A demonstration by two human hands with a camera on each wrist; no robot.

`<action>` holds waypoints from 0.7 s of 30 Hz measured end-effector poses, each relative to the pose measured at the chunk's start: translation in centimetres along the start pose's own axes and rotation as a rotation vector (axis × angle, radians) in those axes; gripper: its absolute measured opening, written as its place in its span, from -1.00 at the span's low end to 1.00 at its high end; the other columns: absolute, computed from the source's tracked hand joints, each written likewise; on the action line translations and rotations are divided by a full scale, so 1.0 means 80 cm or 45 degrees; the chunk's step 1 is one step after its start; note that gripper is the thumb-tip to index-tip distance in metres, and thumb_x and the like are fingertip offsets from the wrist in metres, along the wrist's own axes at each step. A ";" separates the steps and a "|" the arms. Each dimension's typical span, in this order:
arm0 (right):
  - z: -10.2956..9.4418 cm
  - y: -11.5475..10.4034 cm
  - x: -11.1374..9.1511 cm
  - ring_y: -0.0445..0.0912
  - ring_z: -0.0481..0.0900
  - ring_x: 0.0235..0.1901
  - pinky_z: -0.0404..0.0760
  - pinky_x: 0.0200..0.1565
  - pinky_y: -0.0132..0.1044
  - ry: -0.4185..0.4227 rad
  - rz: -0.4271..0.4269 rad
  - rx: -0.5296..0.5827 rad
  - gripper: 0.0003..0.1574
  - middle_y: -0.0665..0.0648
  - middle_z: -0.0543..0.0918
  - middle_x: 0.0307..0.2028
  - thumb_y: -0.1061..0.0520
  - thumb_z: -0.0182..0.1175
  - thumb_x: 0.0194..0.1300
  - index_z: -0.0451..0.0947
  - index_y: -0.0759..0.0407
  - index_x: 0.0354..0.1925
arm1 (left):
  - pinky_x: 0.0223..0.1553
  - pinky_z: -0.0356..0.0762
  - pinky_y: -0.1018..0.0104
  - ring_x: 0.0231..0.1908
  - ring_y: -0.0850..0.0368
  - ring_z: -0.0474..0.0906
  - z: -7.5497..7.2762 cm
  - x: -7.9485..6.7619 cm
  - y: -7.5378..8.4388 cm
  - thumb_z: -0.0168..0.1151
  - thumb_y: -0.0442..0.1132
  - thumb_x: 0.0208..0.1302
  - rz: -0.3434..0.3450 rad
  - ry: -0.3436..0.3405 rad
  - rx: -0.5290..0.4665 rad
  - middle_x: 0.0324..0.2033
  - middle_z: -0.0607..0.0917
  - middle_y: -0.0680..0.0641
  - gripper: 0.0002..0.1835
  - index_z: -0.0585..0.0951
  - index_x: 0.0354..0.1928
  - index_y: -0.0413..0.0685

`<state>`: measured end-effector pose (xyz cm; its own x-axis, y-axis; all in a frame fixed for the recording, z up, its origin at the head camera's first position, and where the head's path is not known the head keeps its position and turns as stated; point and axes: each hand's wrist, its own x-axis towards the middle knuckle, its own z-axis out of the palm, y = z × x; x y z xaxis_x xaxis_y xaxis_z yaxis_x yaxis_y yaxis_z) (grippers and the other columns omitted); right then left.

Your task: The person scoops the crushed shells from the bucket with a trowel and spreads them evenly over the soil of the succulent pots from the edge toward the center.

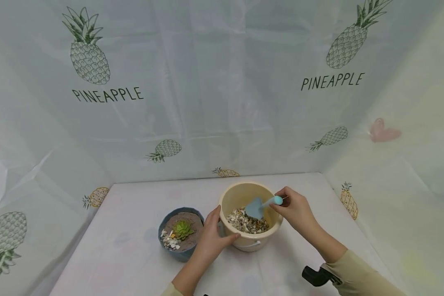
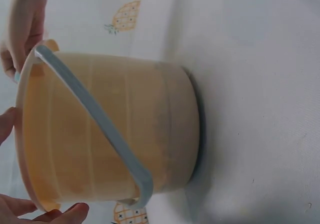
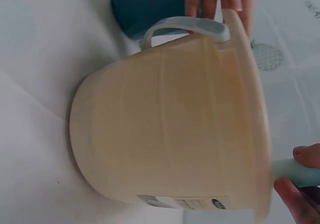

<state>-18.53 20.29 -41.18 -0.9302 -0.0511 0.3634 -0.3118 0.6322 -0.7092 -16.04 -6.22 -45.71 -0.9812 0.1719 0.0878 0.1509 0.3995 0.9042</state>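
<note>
A cream plastic bucket (image 1: pixel 248 243) stands upright on the table, with mixed gravel (image 1: pixel 242 223) covering its bottom. My left hand (image 1: pixel 211 241) holds the bucket's rim at its left side, thumb toward the front. Over the right rim, my right hand (image 1: pixel 295 209) pinches the pale-blue handle (image 3: pixel 295 172) of a small shovel. Its blue blade (image 1: pixel 254 208) points down into the bucket, at the gravel; whether it is dug in I cannot tell. The bucket's grey carrying handle (image 2: pixel 102 124) hangs down along the outside.
Left of the bucket, close to my left forearm, sits a dark-blue pot (image 1: pixel 183 256) with a green succulent (image 1: pixel 183 229) in brown soil. White pebbles (image 1: pixel 170 241) lie at one side of that soil. A pineapple-print sheet (image 1: pixel 222 102) rises behind the white-covered table (image 1: pixel 133 246).
</note>
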 end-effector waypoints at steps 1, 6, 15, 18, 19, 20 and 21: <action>0.003 0.002 0.001 -0.05 0.67 -0.35 0.65 -0.35 -0.34 -0.008 -0.001 -0.003 -0.70 0.09 0.66 -0.34 0.33 0.44 0.08 0.53 0.24 -0.24 | 0.23 0.34 -0.06 0.32 -0.19 0.25 0.000 0.000 0.000 0.58 0.00 -0.07 -0.002 0.002 -0.008 0.42 0.17 -0.24 0.16 0.10 0.50 -0.16; 0.017 0.009 0.006 -0.09 0.62 -0.36 0.64 -0.36 -0.33 -0.053 -0.042 -0.032 -0.70 0.05 0.62 -0.36 0.34 0.46 0.05 0.51 0.21 -0.31 | 0.24 0.33 -0.07 0.32 -0.20 0.25 0.001 0.002 0.000 0.58 -0.02 -0.06 -0.015 0.000 -0.045 0.42 0.15 -0.26 0.17 0.09 0.51 -0.17; 0.035 0.012 0.011 -0.19 0.56 -0.40 0.60 -0.42 -0.38 -0.161 -0.198 -0.053 -0.68 -0.03 0.57 -0.41 0.36 0.45 0.05 0.48 0.15 -0.37 | 0.22 0.36 -0.06 0.29 -0.21 0.29 0.002 0.004 0.000 0.59 -0.08 -0.06 -0.004 0.001 -0.046 0.42 0.15 -0.28 0.16 0.09 0.50 -0.20; 0.036 0.011 0.013 -0.19 0.56 -0.40 0.60 -0.41 -0.37 -0.182 -0.258 -0.046 -0.68 -0.03 0.57 -0.40 0.37 0.45 0.05 0.48 0.14 -0.37 | 0.22 0.36 -0.06 0.29 -0.23 0.29 0.002 0.003 0.002 0.59 -0.11 -0.06 -0.008 0.003 -0.053 0.42 0.15 -0.29 0.15 0.08 0.50 -0.22; 0.036 0.010 0.013 -0.20 0.56 -0.40 0.61 -0.41 -0.38 -0.191 -0.272 -0.041 -0.67 -0.03 0.58 -0.39 0.37 0.45 0.04 0.48 0.14 -0.38 | 0.22 0.36 -0.06 0.28 -0.23 0.29 0.002 0.003 0.002 0.59 -0.11 -0.06 -0.009 0.003 -0.058 0.42 0.14 -0.30 0.15 0.08 0.50 -0.22; 0.037 0.010 0.014 -0.21 0.56 -0.40 0.60 -0.40 -0.38 -0.202 -0.284 -0.040 -0.67 -0.03 0.58 -0.39 0.38 0.45 0.04 0.47 0.14 -0.37 | 0.23 0.35 -0.07 0.28 -0.24 0.29 0.002 0.002 0.002 0.59 -0.12 -0.06 -0.013 0.004 -0.065 0.42 0.14 -0.30 0.15 0.08 0.50 -0.22; 0.038 0.010 0.014 -0.21 0.56 -0.40 0.60 -0.41 -0.38 -0.215 -0.293 -0.034 -0.66 -0.02 0.59 -0.38 0.38 0.45 0.04 0.47 0.14 -0.37 | 0.23 0.35 -0.08 0.28 -0.24 0.29 0.002 0.002 0.002 0.59 -0.13 -0.07 -0.014 0.004 -0.072 0.42 0.14 -0.30 0.15 0.08 0.50 -0.22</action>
<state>-20.43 18.41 -43.17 -0.8552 -0.3227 0.4056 -0.5157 0.6088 -0.6029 -16.16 -5.97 -45.61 -0.9831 0.1651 0.0790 0.1333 0.3498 0.9273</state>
